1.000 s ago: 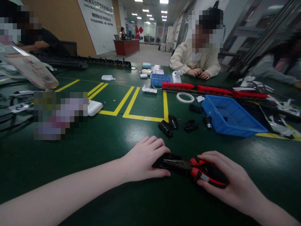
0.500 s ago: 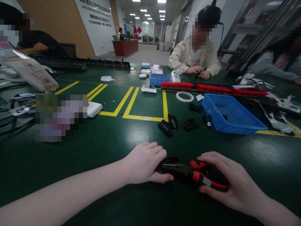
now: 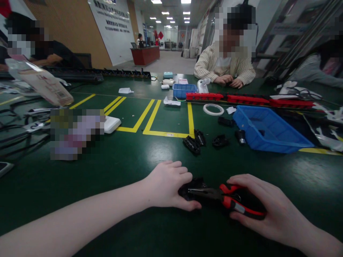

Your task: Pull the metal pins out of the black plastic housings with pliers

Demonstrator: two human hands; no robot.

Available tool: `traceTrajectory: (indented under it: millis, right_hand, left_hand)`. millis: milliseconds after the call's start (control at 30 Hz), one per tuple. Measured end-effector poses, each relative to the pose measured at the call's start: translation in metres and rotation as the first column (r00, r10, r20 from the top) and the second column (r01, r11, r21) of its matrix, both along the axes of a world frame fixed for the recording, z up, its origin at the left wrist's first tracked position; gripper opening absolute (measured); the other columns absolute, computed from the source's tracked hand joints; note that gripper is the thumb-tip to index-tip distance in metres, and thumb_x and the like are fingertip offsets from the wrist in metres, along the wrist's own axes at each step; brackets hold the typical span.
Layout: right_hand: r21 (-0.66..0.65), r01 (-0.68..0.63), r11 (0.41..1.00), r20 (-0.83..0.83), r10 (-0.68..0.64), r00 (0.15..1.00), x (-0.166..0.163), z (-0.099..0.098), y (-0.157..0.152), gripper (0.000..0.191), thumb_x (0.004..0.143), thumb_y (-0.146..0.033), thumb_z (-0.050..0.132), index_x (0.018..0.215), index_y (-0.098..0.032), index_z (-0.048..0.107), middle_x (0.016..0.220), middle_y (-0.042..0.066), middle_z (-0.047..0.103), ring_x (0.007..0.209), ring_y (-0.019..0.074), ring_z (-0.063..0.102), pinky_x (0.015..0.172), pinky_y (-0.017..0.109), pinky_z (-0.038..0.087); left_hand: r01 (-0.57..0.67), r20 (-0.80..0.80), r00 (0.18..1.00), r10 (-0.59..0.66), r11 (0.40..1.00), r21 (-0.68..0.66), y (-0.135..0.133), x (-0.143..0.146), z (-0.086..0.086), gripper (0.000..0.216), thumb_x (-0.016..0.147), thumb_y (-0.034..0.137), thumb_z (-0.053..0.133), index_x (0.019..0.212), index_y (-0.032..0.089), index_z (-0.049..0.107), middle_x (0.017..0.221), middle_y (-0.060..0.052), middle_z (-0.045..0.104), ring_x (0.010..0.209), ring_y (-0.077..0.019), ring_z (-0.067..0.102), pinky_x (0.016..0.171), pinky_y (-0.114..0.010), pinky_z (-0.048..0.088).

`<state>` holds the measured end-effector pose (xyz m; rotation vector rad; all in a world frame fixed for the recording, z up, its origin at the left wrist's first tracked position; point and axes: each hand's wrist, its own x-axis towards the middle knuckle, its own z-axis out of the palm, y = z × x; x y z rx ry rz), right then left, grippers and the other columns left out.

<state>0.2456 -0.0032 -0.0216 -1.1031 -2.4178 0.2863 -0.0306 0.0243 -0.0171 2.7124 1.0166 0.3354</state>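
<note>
In my right hand (image 3: 268,207) is a pair of long-nose pliers (image 3: 237,203) with red and black handles, the fingers wrapped round them. Their jaws point left and reach a black plastic part (image 3: 198,184). My left hand (image 3: 171,187) grips that part from its left side, thumb below and fingers above. Its exact shape is partly hidden by the fingers and the jaws. Farther up the table lie similar black parts (image 3: 191,144), close to one another, and another black piece (image 3: 220,140) to their right.
A blue bin (image 3: 270,130) stands at the right, with a black cylinder (image 3: 240,137) by its left side. Behind are a tape ring (image 3: 213,109) and a red strip (image 3: 248,99). Cables and a white box (image 3: 112,124) lie left. A co-worker (image 3: 225,66) sits opposite.
The whole view has shifted slightly, so things appear a little farther right. Both hands keep their grips, and the pliers' jaws stay at the black part.
</note>
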Motion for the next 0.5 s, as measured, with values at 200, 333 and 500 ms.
traceTrajectory:
  millis: [200,333,500]
  right_hand:
    - [0.004,-0.023,1.0,0.046,0.023,0.999,0.0032,-0.0002,0.0043,0.039,0.075,-0.042,0.064,0.109,-0.026,0.051,0.094,0.004,0.066,0.078,0.0186,0.066,0.063,0.029,0.056]
    - [0.009,-0.006,1.0,0.051,0.005,0.999,0.0016,0.0027,0.0022,0.039,0.075,-0.04,0.063,0.109,-0.027,0.049,0.095,0.003,0.066,0.08,0.0186,0.065,0.066,0.03,0.055]
    - [-0.049,0.022,0.999,0.054,-0.02,0.998,-0.002,0.0049,-0.0018,0.037,0.077,-0.038,0.06,0.109,-0.025,0.049,0.095,0.005,0.064,0.081,0.0185,0.064,0.068,0.032,0.053]
  left_hand:
    - [0.015,0.022,1.0,-0.016,0.999,0.04,-0.0004,-0.0015,-0.0011,0.046,0.073,0.063,0.062,0.073,0.018,0.054,0.069,0.005,0.056,0.062,-0.0118,0.049,0.053,-0.026,0.029]
    - [0.01,0.033,0.999,-0.014,0.993,0.121,-0.001,-0.0014,-0.0018,0.042,0.076,0.06,0.061,0.078,0.019,0.054,0.072,0.004,0.057,0.061,-0.0118,0.052,0.053,-0.026,0.028]
    - [0.012,0.041,0.999,-0.018,0.989,0.149,-0.0011,-0.0016,-0.0035,0.04,0.078,0.058,0.061,0.08,0.019,0.053,0.073,0.004,0.057,0.062,-0.0125,0.053,0.054,-0.026,0.03]
